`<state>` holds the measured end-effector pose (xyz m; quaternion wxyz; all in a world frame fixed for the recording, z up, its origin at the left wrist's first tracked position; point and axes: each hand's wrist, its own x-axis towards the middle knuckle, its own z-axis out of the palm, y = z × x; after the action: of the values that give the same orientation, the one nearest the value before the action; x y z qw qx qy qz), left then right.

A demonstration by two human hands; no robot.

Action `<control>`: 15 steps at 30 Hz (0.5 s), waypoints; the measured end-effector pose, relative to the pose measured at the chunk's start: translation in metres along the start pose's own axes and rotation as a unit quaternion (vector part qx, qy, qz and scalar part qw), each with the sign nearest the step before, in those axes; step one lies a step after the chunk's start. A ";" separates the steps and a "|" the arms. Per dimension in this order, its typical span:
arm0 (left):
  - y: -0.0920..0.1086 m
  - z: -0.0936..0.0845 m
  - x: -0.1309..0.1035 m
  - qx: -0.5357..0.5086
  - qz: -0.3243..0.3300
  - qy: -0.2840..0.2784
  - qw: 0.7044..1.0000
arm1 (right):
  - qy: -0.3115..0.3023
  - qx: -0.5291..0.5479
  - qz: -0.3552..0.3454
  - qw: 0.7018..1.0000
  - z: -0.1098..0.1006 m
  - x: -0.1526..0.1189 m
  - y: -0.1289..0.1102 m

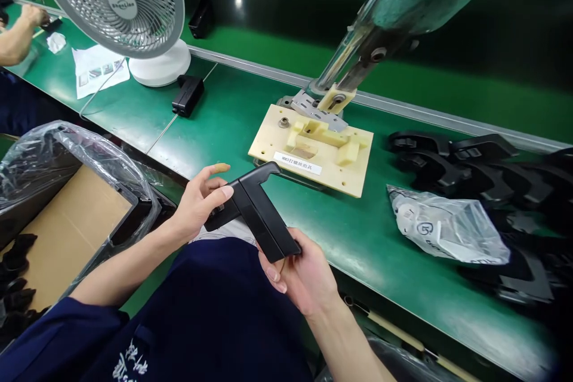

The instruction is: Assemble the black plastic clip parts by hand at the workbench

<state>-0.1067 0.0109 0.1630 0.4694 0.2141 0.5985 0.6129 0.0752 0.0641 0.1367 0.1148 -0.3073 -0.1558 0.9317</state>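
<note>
Here both forearms reach forward from the dark blue sleeves and meet over the lap, just short of the green worktop (pixel 233 113). The left hand (pixel 199 200) comes in from the lower left with the wrist bent slightly up; its grip is closed on the upper side of a black plastic part (pixel 255 212), thumb laid flat across the top face and the forefinger lifted and curled clear above it. The right hand (pixel 304 277) rises from the lower right, palm turned up, its grip closed round the lower end of the same part, thumb pressed along the near edge. The part is long and flat with a hooked arm at its far end, held tilted in the air near the worktop's front edge. Beyond it on the worktop lies a cream fixture block (pixel 313 152) with a white label, under a green press arm (pixel 403 0). To the right sit a crumpled plastic bag (pixel 447 227) and a heap of black parts (pixel 470 161). A white fan (pixel 120 6) stands far left.
</note>
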 end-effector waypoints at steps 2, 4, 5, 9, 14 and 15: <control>0.002 0.002 0.003 0.012 -0.013 -0.016 1.000 | -0.006 0.004 0.004 1.000 -0.001 -0.001 -0.003; 0.004 0.005 0.006 0.028 -0.022 -0.035 0.999 | -0.016 0.011 0.004 1.000 -0.003 -0.005 -0.007; 0.005 0.007 0.007 0.034 -0.026 -0.040 0.998 | -0.022 0.016 0.003 1.000 -0.004 -0.007 -0.010; 0.007 0.016 0.012 0.003 -0.072 -0.041 0.997 | -0.035 0.036 -0.010 0.999 -0.010 -0.015 -0.020; 0.003 0.026 0.017 -0.038 -0.100 -0.066 0.992 | -0.017 0.029 -0.032 0.999 -0.016 -0.021 -0.030; 0.002 0.027 0.017 -0.040 -0.098 -0.073 0.992 | -0.005 0.021 -0.042 0.999 -0.016 -0.024 -0.032</control>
<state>-0.0936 0.0398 0.1647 0.5778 0.1796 0.5560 0.5699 0.1078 0.0898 0.1490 0.1590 -0.2934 -0.1498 0.9307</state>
